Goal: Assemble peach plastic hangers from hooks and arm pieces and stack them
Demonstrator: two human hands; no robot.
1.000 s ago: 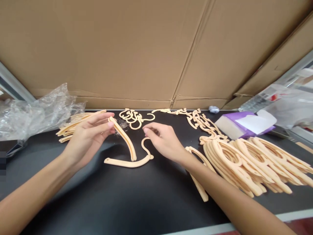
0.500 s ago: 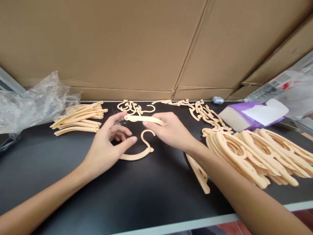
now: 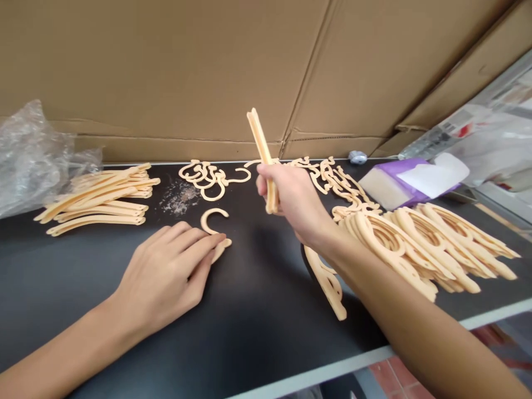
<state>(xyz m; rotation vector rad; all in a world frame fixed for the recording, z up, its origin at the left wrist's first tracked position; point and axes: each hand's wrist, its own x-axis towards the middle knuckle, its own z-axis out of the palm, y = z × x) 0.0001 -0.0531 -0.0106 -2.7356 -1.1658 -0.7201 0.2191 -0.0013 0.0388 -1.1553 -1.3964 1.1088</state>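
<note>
My left hand (image 3: 170,271) is closed over a cream hanger piece with a hook (image 3: 215,212) on the black table; the fingers cover much of its curved arm. Held up above the table in my right hand (image 3: 293,197) is a cream hanger arm (image 3: 261,138), its grooved edge showing and its upper end tilted left. Below my right wrist lies a cream hanger part (image 3: 328,285), partly hidden by the forearm. Stacked hanger arms (image 3: 103,194) lie beyond my left hand. Several loose hooks (image 3: 208,180) rest toward the back.
At the right are piles of hanger bodies (image 3: 386,244) and a chain of small cream parts (image 3: 341,183). Behind them sits a purple tissue pack (image 3: 411,180). Clear plastic wrap (image 3: 33,160) lies at left. A cardboard wall (image 3: 166,72) closes the back. Grey crumbs (image 3: 180,198) dot the table (image 3: 249,332).
My left hand has come down from beside the raised hanger arm onto the hooked piece. My right hand has turned the hanger arm from level to nearly upright. The view has shifted slightly.
</note>
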